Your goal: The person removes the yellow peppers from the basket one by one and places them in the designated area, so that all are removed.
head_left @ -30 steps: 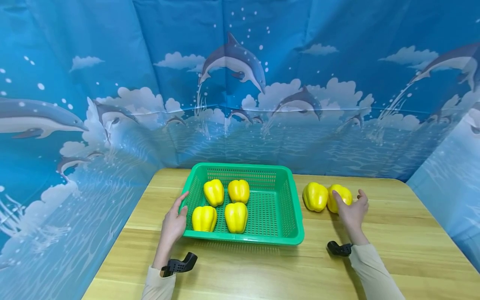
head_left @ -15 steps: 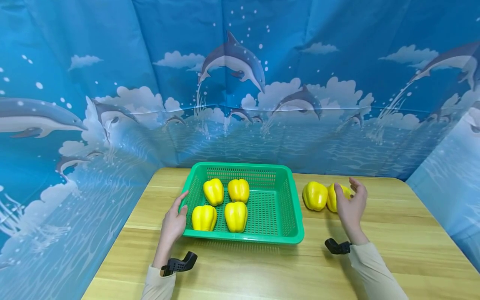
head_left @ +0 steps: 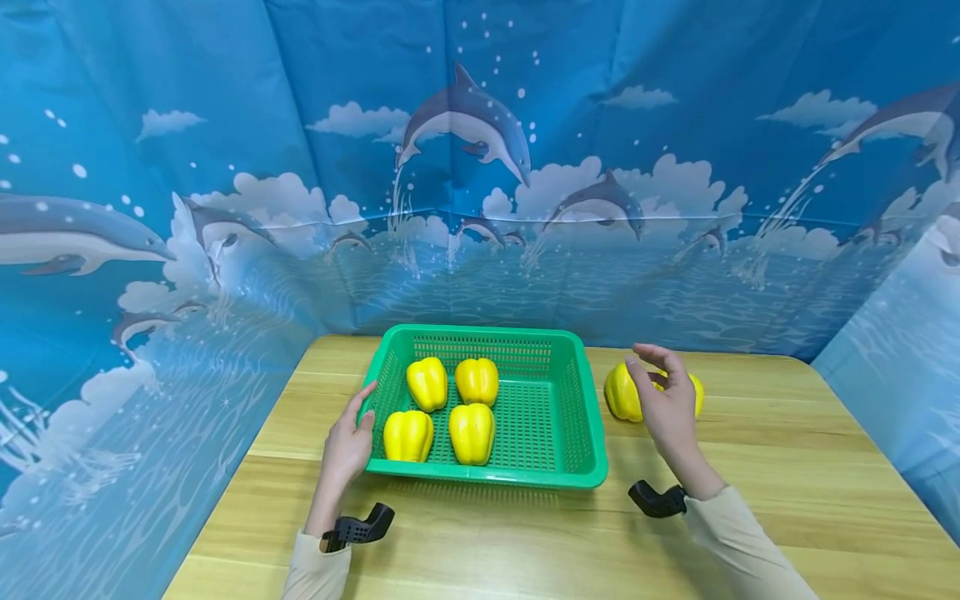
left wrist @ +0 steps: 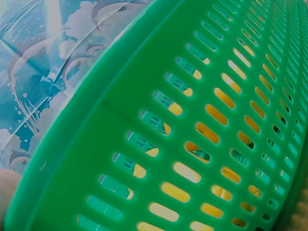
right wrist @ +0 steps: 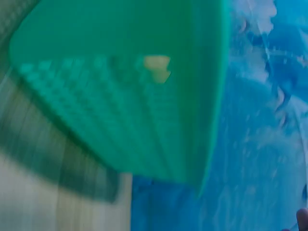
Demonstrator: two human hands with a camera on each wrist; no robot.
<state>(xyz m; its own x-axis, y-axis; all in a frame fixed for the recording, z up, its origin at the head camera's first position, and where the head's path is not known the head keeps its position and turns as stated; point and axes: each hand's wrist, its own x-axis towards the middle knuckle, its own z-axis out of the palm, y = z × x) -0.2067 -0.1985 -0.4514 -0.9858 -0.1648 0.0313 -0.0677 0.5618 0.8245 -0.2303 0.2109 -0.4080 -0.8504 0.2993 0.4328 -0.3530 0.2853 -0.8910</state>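
My left hand (head_left: pixel 348 446) rests against the left side of a green plastic basket (head_left: pixel 491 475), fingers extended at the rim. In the left wrist view the basket's slotted wall (left wrist: pixel 110 120) fills most of the frame, with yellow showing through the slots. Several yellow bell peppers (head_left: pixel 472 433) lie in the basket's left half and middle. My right hand (head_left: pixel 667 412) hovers with loosely bent, parted fingers and holds nothing. It overlaps two more yellow bell peppers, one (head_left: pixel 619 393) on its left and the other (head_left: pixel 699 396) mostly hidden behind it.
A wooden table (head_left: pixel 487 550) carries the basket and loose peppers. Behind it hangs a blue curtain (head_left: pixel 480 275) printed with dolphins, close to the table's back edge. Black wrist cameras (head_left: pixel 363 527) sit on both wrists.
My right hand has moved left and slightly up, from beside the right loose pepper to in front of both loose peppers. The left hand, basket and peppers stay put.
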